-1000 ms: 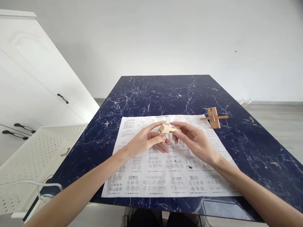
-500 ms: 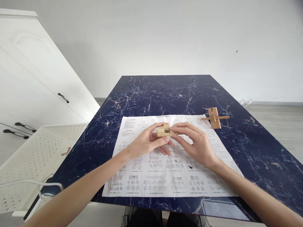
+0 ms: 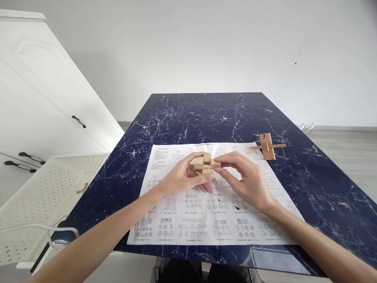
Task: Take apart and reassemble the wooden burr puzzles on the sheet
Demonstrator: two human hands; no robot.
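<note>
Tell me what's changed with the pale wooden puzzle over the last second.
The pale wooden interlocking puzzle has been turned between the fingers: its notched middle now shows to the camera. The left hand and right hand both kept hold of it. The printed diagram sheet and darker wooden cross stayed put.

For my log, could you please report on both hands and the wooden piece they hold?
Left hand, right hand: both on pale wooden piece. Held above printed sheet. Brown wooden cross clear of hands.
</note>
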